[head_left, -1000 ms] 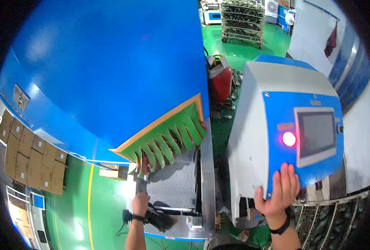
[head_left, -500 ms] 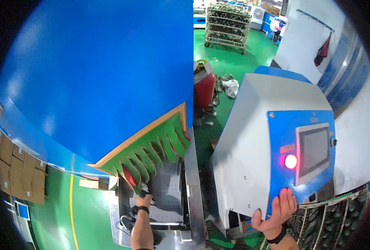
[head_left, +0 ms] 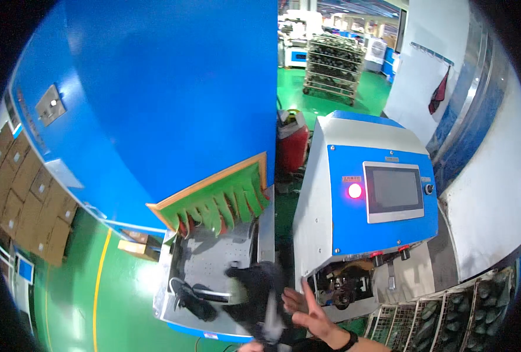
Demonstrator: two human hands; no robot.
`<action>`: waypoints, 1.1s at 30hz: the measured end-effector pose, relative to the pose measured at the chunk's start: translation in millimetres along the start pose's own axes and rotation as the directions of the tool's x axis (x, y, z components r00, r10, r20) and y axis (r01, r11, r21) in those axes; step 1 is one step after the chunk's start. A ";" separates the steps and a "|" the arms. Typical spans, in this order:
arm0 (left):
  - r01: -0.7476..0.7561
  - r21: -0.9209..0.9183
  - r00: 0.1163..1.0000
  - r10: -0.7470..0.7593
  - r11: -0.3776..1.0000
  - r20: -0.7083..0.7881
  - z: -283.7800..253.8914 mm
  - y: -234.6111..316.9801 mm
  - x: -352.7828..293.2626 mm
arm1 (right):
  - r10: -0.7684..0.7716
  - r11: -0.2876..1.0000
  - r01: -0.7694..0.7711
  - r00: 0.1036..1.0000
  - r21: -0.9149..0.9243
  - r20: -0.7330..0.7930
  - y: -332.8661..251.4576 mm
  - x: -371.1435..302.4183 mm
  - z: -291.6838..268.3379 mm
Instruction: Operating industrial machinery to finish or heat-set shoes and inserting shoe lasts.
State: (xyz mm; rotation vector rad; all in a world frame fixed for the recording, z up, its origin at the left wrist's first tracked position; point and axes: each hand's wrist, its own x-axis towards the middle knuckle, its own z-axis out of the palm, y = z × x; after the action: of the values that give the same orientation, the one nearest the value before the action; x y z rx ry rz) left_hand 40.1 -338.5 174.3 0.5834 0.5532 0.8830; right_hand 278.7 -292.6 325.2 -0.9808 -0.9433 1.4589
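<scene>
My left hand (head_left: 251, 347) is at the lower edge, closed round the near end of a black piece (head_left: 254, 293) with a pale grey patch. Motion smears this piece, so I cannot tell its kind; it hangs over the near right corner of the metal conveyor tray (head_left: 213, 255). Just to its right, my right hand (head_left: 314, 317) is raised, fingers spread, holding nothing. A second black, shoe-like item (head_left: 193, 302) lies at the tray's near left edge. Green strip curtains (head_left: 222, 208) hang over the tray's far end, under the blue machine housing (head_left: 196, 105).
At the right stands a blue-and-grey control machine (head_left: 383, 234) with a screen and a glowing red light. Racks of dark shoe-like items (head_left: 430, 320) fill the lower right. Cardboard boxes (head_left: 37, 205) are stacked at far left. A loaded trolley (head_left: 334, 67) stands on the green floor behind.
My left hand has drawn back from the curtain toward me with the black piece. My right hand has left the control machine's front and moved left, beside the piece. The view has shifted.
</scene>
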 end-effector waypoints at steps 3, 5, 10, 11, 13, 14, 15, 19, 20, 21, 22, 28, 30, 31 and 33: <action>0.115 0.212 0.993 -0.105 0.970 -0.059 75.8 -3.1 -10.6 | 0.485 0.746 -0.524 0.850 0.410 0.205 -19.2 -8.1 -23.5; 0.209 0.334 0.978 -0.190 0.919 -0.088 131.9 11.0 -6.4 | 0.424 0.813 -0.498 0.861 0.301 0.281 -43.5 -11.0 -43.0; 0.102 0.645 0.987 -0.157 0.757 0.029 171.0 4.0 9.5 | 0.667 0.703 -0.695 0.718 0.151 0.201 -43.6 -80.7 -120.0; 0.178 0.710 0.972 -0.236 0.682 -0.017 154.0 -17.2 8.1 | 0.682 0.655 -0.686 0.718 0.317 0.143 -52.6 -94.5 -112.6; 0.106 0.768 0.990 -0.141 0.631 -0.021 188.4 -8.3 22.3 | 0.741 0.591 -0.699 0.668 0.402 0.071 -32.3 -125.5 -153.9; 0.183 0.826 0.963 -0.265 0.534 -0.043 182.2 -17.5 26.4 | 0.737 0.598 -0.637 0.676 0.485 -0.021 -22.4 -140.0 -160.7; 0.245 0.876 0.925 -0.372 0.415 -0.082 175.4 -28.0 30.9 | 0.731 0.604 -0.569 0.675 0.559 -0.102 -14.4 -148.2 -159.6; 0.400 0.651 0.874 -0.482 0.645 -0.060 230.5 -34.7 23.1 | 0.420 0.789 -0.253 0.887 0.560 -0.192 12.5 -176.8 -205.1; 0.308 0.648 0.862 -0.493 0.697 0.120 235.9 -31.5 22.2 | 0.471 0.732 -0.213 0.844 0.647 -0.255 3.4 -170.4 -220.2; 0.217 0.624 0.824 -0.484 0.751 0.295 242.7 -28.2 21.7 | 0.317 0.872 -0.097 0.858 0.479 -0.404 -6.2 -171.4 -227.7; 0.163 0.677 0.875 -0.422 0.718 0.237 254.0 -17.7 26.3 | 0.210 0.965 -0.114 0.876 0.235 -0.435 -19.8 -169.5 -233.5; 0.503 0.434 0.863 -0.413 0.747 -0.290 196.4 -53.0 58.7 | -0.178 0.734 -0.115 0.919 -0.670 -0.353 -35.2 -117.8 -241.9; 0.506 0.382 0.858 -0.406 0.773 -0.313 192.5 -59.9 71.0 | -0.246 0.599 -0.106 0.919 -0.794 -0.308 -46.7 -98.7 -233.1; 0.501 0.374 0.859 -0.397 0.780 -0.322 184.0 -64.1 76.4 | -0.163 0.476 -0.238 0.922 -0.846 -0.351 -52.7 -85.3 -216.6; 0.494 0.306 0.858 -0.399 0.814 -0.324 169.4 -78.7 89.7 | -0.069 0.275 -0.385 0.906 -0.881 -0.417 -46.1 -64.4 -199.7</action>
State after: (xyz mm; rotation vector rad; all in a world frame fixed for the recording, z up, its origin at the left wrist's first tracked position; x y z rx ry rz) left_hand 241.2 -343.9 224.1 0.6577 1.0602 0.3887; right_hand 486.2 -344.2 304.7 -2.2498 -1.4812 0.6091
